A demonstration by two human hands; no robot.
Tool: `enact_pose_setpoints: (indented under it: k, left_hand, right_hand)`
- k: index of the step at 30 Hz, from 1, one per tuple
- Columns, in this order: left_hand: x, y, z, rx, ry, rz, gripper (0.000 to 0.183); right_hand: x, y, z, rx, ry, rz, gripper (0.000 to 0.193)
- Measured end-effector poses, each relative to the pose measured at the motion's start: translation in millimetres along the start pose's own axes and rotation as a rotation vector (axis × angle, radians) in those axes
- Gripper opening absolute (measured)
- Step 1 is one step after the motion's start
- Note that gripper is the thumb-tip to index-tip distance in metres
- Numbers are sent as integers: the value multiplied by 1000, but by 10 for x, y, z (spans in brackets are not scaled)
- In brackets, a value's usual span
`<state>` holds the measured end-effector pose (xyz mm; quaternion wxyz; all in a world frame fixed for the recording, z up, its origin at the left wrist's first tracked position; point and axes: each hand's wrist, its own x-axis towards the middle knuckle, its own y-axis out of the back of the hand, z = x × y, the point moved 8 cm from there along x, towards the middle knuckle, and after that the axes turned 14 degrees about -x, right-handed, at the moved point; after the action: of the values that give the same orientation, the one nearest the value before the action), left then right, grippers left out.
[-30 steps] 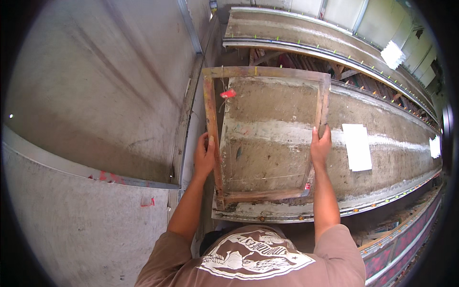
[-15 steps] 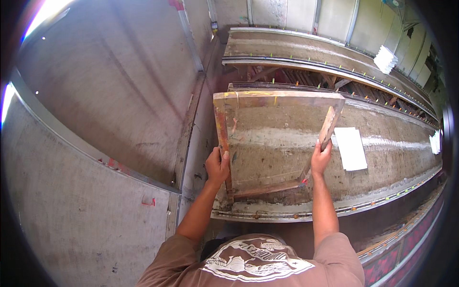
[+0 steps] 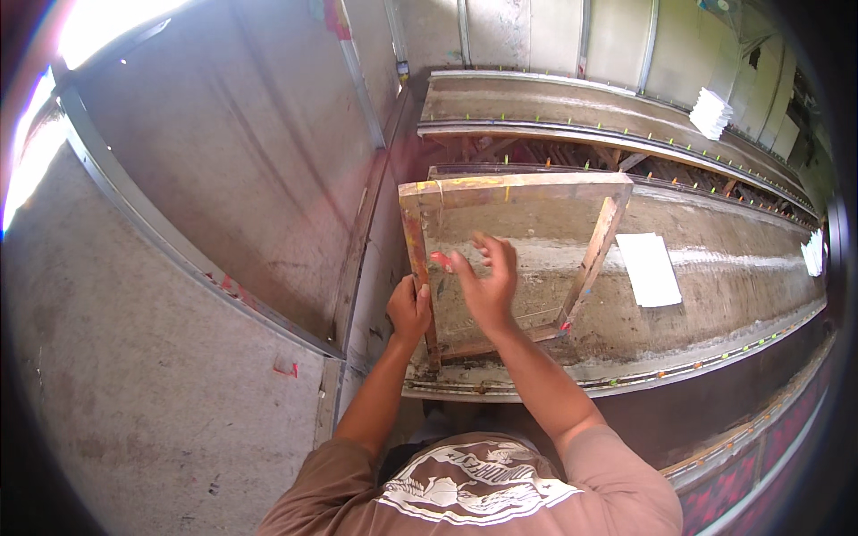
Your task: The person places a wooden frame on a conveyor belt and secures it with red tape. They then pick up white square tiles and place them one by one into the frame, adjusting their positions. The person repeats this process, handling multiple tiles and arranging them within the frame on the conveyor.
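A worn wooden frame (image 3: 518, 185), stained with paint, is tilted up over the near long table (image 3: 715, 330). My left hand (image 3: 410, 308) is closed round the frame's left bar. Over the frame's middle, off the wood, is my right hand (image 3: 490, 279), with its fingers apart and slightly bent. Just left of its thumb shows a small red patch (image 3: 440, 260); I cannot tell whether it is on the frame's inside or on the thumb tip. A thin thread runs across the frame's lower part. Whether a clear mesh fills the frame is hard to tell.
White sheets (image 3: 649, 270) lie on the near table, right of the frame. A second long table (image 3: 554, 100) stands behind, with a white stack (image 3: 711, 113) on it. Small coloured markers line the table rails. Grey wall panels (image 3: 179, 375) rise close on my left.
My right hand has let go of the frame's right bar and moved left over the frame's middle. My left hand keeps its grip on the left bar.
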<state>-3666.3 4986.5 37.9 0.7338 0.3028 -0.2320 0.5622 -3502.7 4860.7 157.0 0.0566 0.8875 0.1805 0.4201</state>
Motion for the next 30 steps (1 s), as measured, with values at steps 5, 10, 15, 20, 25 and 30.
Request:
enact_pose_setpoints:
  k: [5,10,15,20,25,30]
  left_hand:
    - [-41,5,111,38,67,-28,42]
    - [-57,8,103,24,26,-7,41]
    - [-53,-9,121,12,27,-3,43]
    - [-43,1,143,36,-19,-6,39]
    - [152,30,267,-136,-37,-22,37]
    - [685,114,689,-273,-109,120,55]
  right_hand:
    - [163,-286,-213,177,-147,-58,29]
    - [195,-308,-319,170,-104,-13,18]
    - [174,-293,-251,372,-202,-99,14]
    - [519,92,-609,436,-140,-205,17]
    - [890,188,-680,385,-146,-385,18]
    - [961,208,-721,383,-183,-477,20]
